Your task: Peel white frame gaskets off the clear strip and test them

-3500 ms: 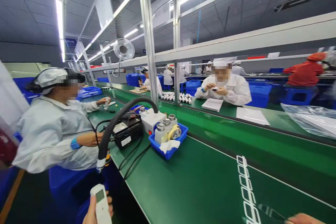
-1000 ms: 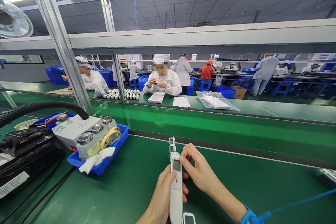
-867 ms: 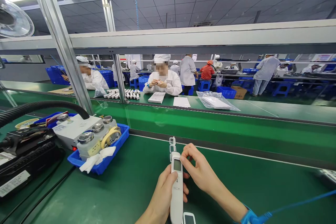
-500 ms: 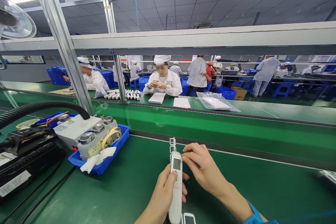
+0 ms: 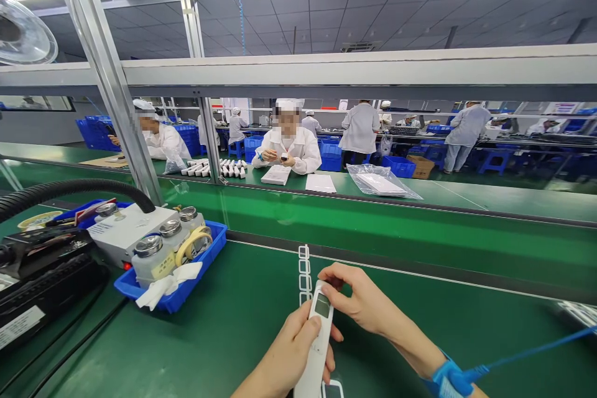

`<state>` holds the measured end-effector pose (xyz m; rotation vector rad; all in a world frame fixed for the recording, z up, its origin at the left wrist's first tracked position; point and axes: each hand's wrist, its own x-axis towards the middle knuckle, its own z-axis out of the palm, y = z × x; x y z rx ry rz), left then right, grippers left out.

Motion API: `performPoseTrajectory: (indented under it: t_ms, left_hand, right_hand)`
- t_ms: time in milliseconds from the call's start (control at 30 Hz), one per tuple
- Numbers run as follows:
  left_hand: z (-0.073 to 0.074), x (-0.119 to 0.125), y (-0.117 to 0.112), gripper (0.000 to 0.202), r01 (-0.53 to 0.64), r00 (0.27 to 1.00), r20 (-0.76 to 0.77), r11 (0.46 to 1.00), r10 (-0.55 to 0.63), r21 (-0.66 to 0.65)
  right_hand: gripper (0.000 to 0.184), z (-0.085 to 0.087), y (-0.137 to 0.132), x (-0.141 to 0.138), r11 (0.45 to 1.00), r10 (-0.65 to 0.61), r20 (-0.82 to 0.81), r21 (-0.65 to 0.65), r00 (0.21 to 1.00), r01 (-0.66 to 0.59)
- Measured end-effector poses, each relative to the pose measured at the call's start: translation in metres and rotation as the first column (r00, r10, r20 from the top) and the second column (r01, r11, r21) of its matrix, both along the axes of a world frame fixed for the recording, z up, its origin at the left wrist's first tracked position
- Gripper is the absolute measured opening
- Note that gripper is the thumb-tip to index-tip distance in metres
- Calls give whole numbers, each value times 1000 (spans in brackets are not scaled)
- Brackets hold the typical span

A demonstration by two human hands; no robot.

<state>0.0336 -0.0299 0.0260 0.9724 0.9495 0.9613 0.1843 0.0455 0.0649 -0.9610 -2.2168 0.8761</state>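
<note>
My left hand (image 5: 293, 345) is wrapped round a long white handheld device (image 5: 313, 354) with a small grey display window near its top end, thumb lying on its front. The device is tilted slightly to the right at the top. My right hand (image 5: 361, 298) pinches the top end of the device between thumb and index finger. Whether a small part sits between those fingertips is hidden. A row of small white rectangular frames (image 5: 305, 266) lies on the green bench beyond the device. Another white frame (image 5: 333, 389) shows near the bottom edge, beside the device's lower end.
To the left, a blue tray (image 5: 217, 255) holds dispenser bottles (image 5: 153, 261), yellow tape (image 5: 189, 245) and a white tissue (image 5: 170, 285). A black hose (image 5: 74, 188) runs from a white box. My right wrist wears a blue strap (image 5: 448, 379) with a cord. A person (image 5: 298, 143) sits opposite.
My right thumb and index finger have come onto the device's top end. The device has shifted lower and tilted, showing more white frames behind it. The person opposite now holds a small dark-tipped part.
</note>
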Motion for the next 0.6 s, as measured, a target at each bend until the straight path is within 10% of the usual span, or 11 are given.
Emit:
performPoseTrajectory:
  t_ms: [333, 433, 500, 600]
  left_hand:
    - [7, -31, 19, 26, 390, 917, 116, 919, -381, -62]
    - [3, -42, 33, 32, -38, 999, 27, 999, 37, 19]
    - [-4, -51, 45, 41, -378, 922, -50, 921, 384, 99]
    - [-18, -61, 56, 51, -493, 840, -160, 853, 518, 173]
  right_hand:
    - [30, 33, -4, 21, 939, 332, 186, -162, 925, -305]
    - [19, 25, 14, 24, 971, 210, 184, -152, 960, -184]
    - [15, 16, 42, 29, 988, -56, 187, -130, 981, 82]
    - [16, 3, 98, 36, 828, -547, 193, -19, 814, 561]
